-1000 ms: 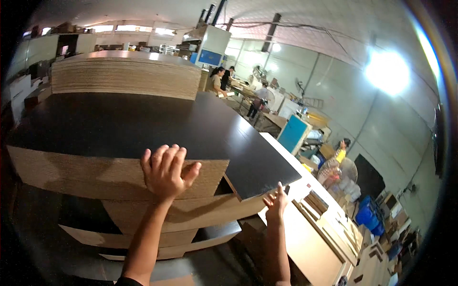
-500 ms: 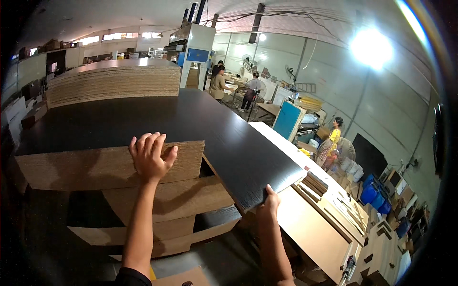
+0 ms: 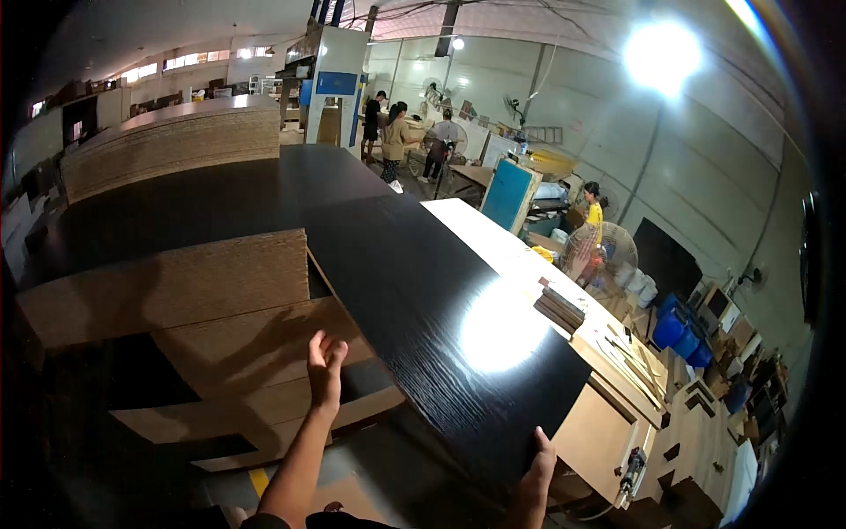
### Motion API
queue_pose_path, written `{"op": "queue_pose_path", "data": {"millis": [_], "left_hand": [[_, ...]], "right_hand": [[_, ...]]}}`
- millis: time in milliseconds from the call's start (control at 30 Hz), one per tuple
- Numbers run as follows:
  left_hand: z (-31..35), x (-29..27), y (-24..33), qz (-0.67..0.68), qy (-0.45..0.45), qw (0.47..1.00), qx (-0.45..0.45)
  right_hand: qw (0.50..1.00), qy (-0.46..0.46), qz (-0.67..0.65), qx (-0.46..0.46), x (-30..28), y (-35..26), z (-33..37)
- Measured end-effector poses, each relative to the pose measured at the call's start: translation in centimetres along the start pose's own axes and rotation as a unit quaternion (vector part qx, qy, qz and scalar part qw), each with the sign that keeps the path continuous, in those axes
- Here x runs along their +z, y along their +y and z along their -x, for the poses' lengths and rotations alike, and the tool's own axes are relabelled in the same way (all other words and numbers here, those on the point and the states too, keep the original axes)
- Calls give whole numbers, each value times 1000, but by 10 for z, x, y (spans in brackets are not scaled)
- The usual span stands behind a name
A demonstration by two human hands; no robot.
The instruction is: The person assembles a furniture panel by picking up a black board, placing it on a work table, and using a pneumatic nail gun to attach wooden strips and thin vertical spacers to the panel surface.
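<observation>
A long black wood-grain panel [image 3: 414, 300] slants from the pile toward me, its near end jutting past the pile on the right. At its near right edge, my right hand [image 3: 536, 472] grips the panel, thumb on top and the other fingers hidden below. My left hand [image 3: 325, 370] is raised in the air, fingers loosely apart and holding nothing, just left of the panel's long edge. Behind and left of it rises a stack of thick particle boards [image 3: 176, 286] with black tops and raw brown edges, its layers unevenly offset.
Further back lies another stack of boards [image 3: 176, 150]. On the right, a light worktable [image 3: 608, 423] carries dark strips [image 3: 560, 309], thin wood strips and a power tool [image 3: 631, 472]. A large fan [image 3: 602, 256], blue barrels [image 3: 674, 326] and several people stand beyond.
My right hand has drawn the black panel nearer and to the right, so more of it overhangs. The left hand has left the stack's edge and moved right and down. My view has shifted slightly right.
</observation>
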State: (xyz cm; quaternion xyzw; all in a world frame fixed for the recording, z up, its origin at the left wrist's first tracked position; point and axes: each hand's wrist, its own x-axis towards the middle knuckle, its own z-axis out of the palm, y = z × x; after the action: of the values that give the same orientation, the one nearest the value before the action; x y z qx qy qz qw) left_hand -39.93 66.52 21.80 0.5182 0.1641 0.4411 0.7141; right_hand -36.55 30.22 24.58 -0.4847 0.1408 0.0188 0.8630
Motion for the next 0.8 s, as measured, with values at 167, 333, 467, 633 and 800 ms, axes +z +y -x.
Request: {"op": "queue_pose_path", "data": {"millis": [167,333,467,633,800], "left_hand": [[-36,19,-2,245,-97,940,-215],[-40,59,-5,161,-120,942,-268],[14,77,-12,119,-175,948,-239],[103,107,-20,139,-124,941,-283],[153,156,-43,190,-227,892,-341]], "right_hand": [[996,31,69,-50,-66,-8,14],[983,38,121,-131,-135,-3,11],[993,36,62,-96,-203,9,18],[992,25,27,-123,-294,1,52],[989,98,34,-104,-351,-4,92]]}}
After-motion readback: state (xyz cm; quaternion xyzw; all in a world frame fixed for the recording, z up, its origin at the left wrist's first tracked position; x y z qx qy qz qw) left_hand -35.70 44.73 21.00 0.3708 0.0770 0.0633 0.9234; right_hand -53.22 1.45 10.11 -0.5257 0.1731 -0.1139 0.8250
